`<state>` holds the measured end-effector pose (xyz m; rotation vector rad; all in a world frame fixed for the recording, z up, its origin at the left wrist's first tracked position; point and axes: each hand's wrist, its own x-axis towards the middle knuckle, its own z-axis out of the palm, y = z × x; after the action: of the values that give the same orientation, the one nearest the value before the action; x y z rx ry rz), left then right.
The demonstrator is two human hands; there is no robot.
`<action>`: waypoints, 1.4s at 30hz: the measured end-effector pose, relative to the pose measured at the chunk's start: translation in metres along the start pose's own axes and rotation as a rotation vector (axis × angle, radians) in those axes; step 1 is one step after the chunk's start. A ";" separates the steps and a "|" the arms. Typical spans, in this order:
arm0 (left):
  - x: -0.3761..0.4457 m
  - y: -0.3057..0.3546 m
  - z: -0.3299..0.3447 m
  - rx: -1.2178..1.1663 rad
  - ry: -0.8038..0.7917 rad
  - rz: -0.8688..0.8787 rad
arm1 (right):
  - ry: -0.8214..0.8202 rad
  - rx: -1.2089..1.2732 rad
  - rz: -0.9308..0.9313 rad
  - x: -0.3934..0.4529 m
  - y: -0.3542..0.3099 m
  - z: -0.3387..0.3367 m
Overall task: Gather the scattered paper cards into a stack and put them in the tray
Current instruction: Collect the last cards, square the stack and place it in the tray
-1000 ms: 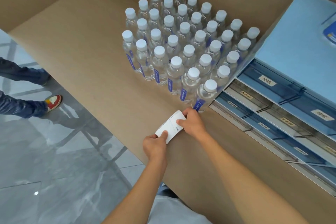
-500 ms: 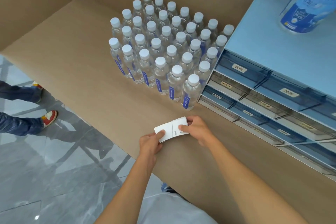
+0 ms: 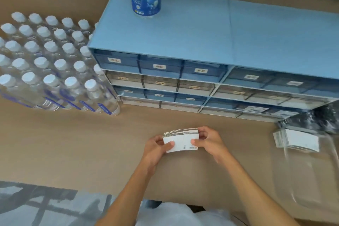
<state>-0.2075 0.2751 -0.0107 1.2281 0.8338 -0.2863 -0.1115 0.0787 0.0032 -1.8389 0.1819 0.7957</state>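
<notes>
Above the worktop (image 3: 73,143), card stack (image 3: 180,140) pinched at both ends: left hand (image 3: 156,146) fingers closed on left edge, right hand (image 3: 209,139) on right. Clear tray (image 3: 304,176) well apart at right, more cards (image 3: 300,140) inside. Bottles (image 3: 55,68) far left.
</notes>
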 end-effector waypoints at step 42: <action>-0.013 -0.069 0.132 0.205 0.013 0.311 | 0.204 0.592 -0.049 -0.031 0.098 -0.054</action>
<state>-0.2053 0.1284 -0.0387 1.5314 0.6229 -0.1128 -0.1584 -0.0173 -0.0434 -1.3496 0.4506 0.4512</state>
